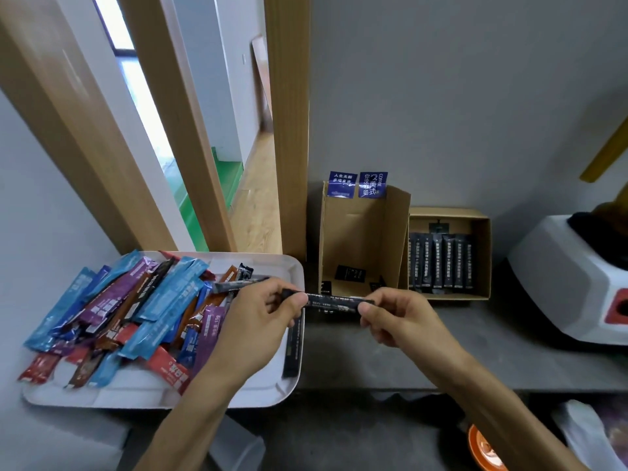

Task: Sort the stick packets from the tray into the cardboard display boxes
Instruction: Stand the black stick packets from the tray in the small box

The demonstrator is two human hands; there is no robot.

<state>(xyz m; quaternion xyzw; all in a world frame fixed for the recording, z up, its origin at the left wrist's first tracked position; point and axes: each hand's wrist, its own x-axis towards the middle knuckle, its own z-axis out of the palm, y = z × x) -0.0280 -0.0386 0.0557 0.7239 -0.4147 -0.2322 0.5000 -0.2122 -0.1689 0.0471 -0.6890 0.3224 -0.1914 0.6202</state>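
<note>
- Fingertips (294, 305) of the left hand (261, 317) pinch one end of a black packet (334, 300). The right hand (401, 317) pinches the other end between its thumb and curled fingers.
- That black packet lies level between the two hands, in the air over the right rim of the tray and the counter (373, 355), close to the middle of the view.
- A grey packet (238, 284) pokes out at 10 o'clock from the left hand; I cannot tell whether the hand grips it.
- At 8 o'clock in the view sits a white tray (265, 392) with a loose pile of packets (136, 307) in blue, purple, red and brown.
- Another black packet, the spare one (294, 348), lies along the tray's right rim, just under the left hand.
- At 12 o'clock from the hands stands a tall box (363, 232) of cardboard, open on top, with blue printed flaps and a few black pieces at its bottom.
- Touching it at its 3 o'clock side is a low box (482, 253), holding a neat row of black packets (441, 263).
- At 3 o'clock in the view a white appliance (571, 277) rests on the counter.
- A wooden door frame (289, 130) rises at 11 o'clock from the tall box.
</note>
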